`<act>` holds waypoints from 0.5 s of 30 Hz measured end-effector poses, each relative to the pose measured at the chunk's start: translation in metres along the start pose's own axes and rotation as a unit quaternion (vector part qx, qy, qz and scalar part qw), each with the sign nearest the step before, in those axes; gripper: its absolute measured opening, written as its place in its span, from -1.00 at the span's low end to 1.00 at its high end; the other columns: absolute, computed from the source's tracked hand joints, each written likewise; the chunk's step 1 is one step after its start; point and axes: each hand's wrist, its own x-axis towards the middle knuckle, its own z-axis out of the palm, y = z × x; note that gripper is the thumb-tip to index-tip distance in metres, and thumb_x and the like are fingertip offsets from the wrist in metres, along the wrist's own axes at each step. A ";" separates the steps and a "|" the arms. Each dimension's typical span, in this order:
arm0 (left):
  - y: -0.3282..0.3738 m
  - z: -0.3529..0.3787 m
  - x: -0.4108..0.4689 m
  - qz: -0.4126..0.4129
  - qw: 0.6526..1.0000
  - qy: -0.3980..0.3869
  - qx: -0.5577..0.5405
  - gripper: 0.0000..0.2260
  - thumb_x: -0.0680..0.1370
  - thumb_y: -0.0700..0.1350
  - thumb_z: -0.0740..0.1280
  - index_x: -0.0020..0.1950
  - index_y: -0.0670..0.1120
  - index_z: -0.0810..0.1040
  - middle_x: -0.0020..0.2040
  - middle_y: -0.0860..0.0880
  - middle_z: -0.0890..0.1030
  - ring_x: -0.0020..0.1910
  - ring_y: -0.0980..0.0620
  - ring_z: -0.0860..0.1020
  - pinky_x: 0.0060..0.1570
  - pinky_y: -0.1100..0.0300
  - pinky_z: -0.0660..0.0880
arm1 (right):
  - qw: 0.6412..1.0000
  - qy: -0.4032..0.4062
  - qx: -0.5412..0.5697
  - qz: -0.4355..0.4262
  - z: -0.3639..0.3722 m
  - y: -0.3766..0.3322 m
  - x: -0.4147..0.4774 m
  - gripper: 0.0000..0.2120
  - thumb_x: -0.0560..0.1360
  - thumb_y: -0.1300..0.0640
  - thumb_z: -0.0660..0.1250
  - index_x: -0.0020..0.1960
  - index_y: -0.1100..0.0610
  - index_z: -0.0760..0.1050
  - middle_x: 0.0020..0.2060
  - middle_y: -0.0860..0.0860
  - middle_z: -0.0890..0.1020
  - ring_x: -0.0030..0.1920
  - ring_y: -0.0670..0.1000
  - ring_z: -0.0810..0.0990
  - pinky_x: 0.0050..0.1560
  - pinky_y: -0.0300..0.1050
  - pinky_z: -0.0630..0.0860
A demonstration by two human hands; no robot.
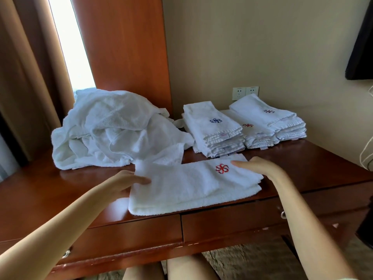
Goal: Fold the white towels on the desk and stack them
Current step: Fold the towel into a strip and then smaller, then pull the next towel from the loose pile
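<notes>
A folded white towel (187, 184) with a red emblem lies lengthwise near the front edge of the wooden desk (60, 190). My left hand (123, 183) holds its left end, thumb on top and fingers tucked under the cloth. My right hand (256, 167) rests with straight fingers on its right end, beside the emblem. Behind it to the left sits a heap of unfolded white towels (113, 130). Folded stacks stand at the back: one with a blue emblem (214, 128), a lower one with a red emblem (256, 134), and one at the far right (270, 118).
A wall socket (245, 93) sits behind the stacks. A tall wooden panel (125, 47) rises behind the heap, with curtains (24, 77) at left. White cables (366, 152) hang at the right edge. Desk drawers (232, 221) face me, above my knees.
</notes>
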 end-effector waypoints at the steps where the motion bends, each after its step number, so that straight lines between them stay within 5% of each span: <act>1: 0.004 0.000 -0.002 0.011 1.000 -0.007 -0.010 -0.78 0.41 -0.34 0.46 0.05 -0.25 0.63 -0.02 -0.19 0.69 -0.02 -0.15 0.65 0.07 -0.03 0.56 | 1.000 -0.010 0.011 -0.004 0.001 -0.002 -0.001 -0.10 0.40 -0.37 0.31 0.42 0.31 0.29 0.35 0.17 0.43 0.18 0.05 0.51 0.22 -0.04 0.44; 5: 0.032 -0.001 -0.009 0.105 0.994 -0.010 0.011 -0.65 0.45 -0.36 0.41 0.20 -0.12 0.56 0.05 -0.15 0.67 0.03 -0.11 0.64 -0.02 0.05 0.56 | 0.982 -0.048 0.182 -0.008 0.003 0.006 -0.011 0.09 0.21 -0.32 0.51 0.53 0.18 0.16 0.50 0.06 0.26 0.48 0.04 0.24 0.48 -0.02 0.14; 8: 0.069 0.004 -0.008 0.190 0.981 0.027 0.032 -0.59 0.46 -0.36 0.41 0.27 -0.08 0.54 0.06 -0.11 0.65 0.02 -0.07 0.63 0.04 0.05 0.57 | 0.955 -0.097 0.274 -0.065 -0.001 0.014 -0.017 -0.21 0.15 -0.15 0.60 0.30 0.14 0.52 0.19 0.06 0.63 0.23 0.04 0.57 0.41 0.05 0.34; 10: 0.100 0.009 -0.002 0.252 0.964 0.043 0.065 -0.60 0.47 -0.32 0.42 0.27 -0.05 0.55 0.08 -0.11 0.64 0.08 -0.09 0.59 0.16 0.01 0.50 | 0.930 -0.093 0.342 -0.097 -0.010 0.021 -0.017 -0.41 0.27 0.05 0.54 0.27 0.14 0.55 0.10 0.06 0.68 0.15 0.06 0.64 0.33 0.09 0.43; 15: 0.199 0.031 0.040 0.391 0.910 0.082 0.112 -0.65 0.45 -0.31 0.44 0.22 -0.13 0.57 0.03 -0.06 0.60 0.03 -0.03 0.52 0.05 0.13 0.43 | 0.841 -0.043 0.507 -0.184 -0.056 0.027 -0.009 -0.51 0.38 0.17 0.48 0.30 0.12 0.51 0.17 0.09 0.64 0.18 0.09 0.62 0.02 -0.07 0.62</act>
